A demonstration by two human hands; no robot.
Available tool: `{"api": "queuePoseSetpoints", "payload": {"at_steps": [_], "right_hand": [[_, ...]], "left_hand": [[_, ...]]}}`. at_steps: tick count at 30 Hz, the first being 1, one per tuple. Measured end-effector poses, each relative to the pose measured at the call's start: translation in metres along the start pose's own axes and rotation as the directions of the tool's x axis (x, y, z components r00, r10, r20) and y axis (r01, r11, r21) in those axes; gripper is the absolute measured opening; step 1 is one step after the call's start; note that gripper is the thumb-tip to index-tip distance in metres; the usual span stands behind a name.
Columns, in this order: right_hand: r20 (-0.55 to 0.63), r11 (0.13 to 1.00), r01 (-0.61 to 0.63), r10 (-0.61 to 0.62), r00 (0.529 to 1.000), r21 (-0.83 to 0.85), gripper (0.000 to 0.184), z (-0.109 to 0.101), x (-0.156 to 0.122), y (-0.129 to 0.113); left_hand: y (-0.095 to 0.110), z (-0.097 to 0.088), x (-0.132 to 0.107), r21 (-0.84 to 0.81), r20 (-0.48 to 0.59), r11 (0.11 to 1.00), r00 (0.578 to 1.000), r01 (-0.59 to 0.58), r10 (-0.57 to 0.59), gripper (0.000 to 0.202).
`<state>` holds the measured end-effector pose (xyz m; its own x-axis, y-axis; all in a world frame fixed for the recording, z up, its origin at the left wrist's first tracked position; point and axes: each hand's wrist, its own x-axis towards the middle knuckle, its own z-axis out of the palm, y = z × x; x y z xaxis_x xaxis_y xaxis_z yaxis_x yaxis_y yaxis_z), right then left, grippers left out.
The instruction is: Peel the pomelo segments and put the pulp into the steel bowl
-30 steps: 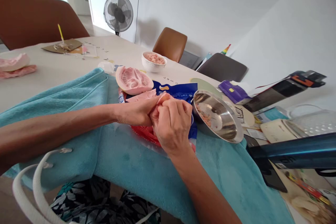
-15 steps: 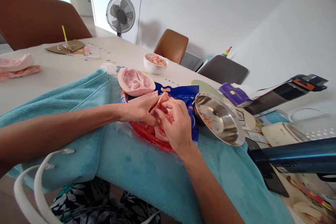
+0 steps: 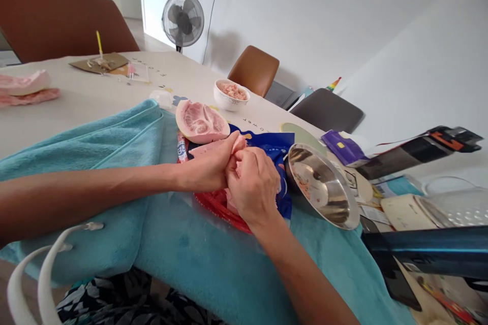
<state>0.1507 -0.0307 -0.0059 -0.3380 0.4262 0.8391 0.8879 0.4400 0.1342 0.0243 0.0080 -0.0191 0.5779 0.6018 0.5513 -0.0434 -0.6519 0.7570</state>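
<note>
Above the red and blue bag (image 3: 275, 140), close in front of you, your left hand (image 3: 208, 168) and right hand (image 3: 256, 183) meet on a pink piece of fruit (image 3: 240, 143), only part of which shows between them. Your left hand is clamped on it, thumb toward its upper end; your right is curled tight against it, fingertips hidden, so you cannot tell its exact pinch from this angle. Judging by the pink flesh, expect the piece to be light, soft and juicy, probably slippery where wet, with pulp that tears or crushes easily and a membrane that is thin but tougher. Best to cradle it broadly with your left and pinch only the membrane's edge with your right, sparing the pulp. At the bag's far edge, the hollow rind (image 3: 202, 123) looks thicker and springier, so it should bear a firmer grip
</note>
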Motion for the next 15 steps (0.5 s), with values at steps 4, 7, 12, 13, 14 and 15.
{"api": "queuePoseSetpoints", "payload": {"at_steps": [4, 7, 12, 13, 14, 15], "right_hand": [[0.090, 0.955, -0.140, 0.120, 0.989, 0.262, 0.023, -0.003, 0.002, 0.010], [0.285, 0.834, -0.328, 0.215, 0.934, 0.445, 0.016, -0.013, 0.008, 0.020], [0.474, 0.621, -0.573, 0.341, 0.812, 0.535, 0.009, -0.025, 0.017, 0.026], [0.494, 0.584, -0.603, 0.358, 0.792, 0.543, 0.009, -0.026, 0.017, 0.027], [0.513, 0.549, -0.630, 0.374, 0.773, 0.549, 0.009, -0.026, 0.017, 0.028], [0.529, 0.514, -0.653, 0.387, 0.755, 0.556, 0.008, -0.026, 0.017, 0.030]], "left_hand": [[0.004, -0.005, 0.002, 0.070, 0.031, 0.993, 0.996, -0.090, 0.088, 0.033], [0.016, -0.014, 0.005, 0.023, 0.126, 0.999, 0.992, 0.024, -0.027, 0.017], [0.026, -0.025, 0.002, -0.265, 0.260, 0.917, 0.938, 0.299, -0.231, 0.010], [0.025, -0.025, 0.000, -0.325, 0.277, 0.880, 0.924, 0.348, -0.264, 0.010], [0.024, -0.026, -0.001, -0.372, 0.292, 0.841, 0.910, 0.393, -0.296, 0.012], [0.023, -0.026, -0.002, -0.413, 0.303, 0.803, 0.896, 0.430, -0.325, 0.013]]}}
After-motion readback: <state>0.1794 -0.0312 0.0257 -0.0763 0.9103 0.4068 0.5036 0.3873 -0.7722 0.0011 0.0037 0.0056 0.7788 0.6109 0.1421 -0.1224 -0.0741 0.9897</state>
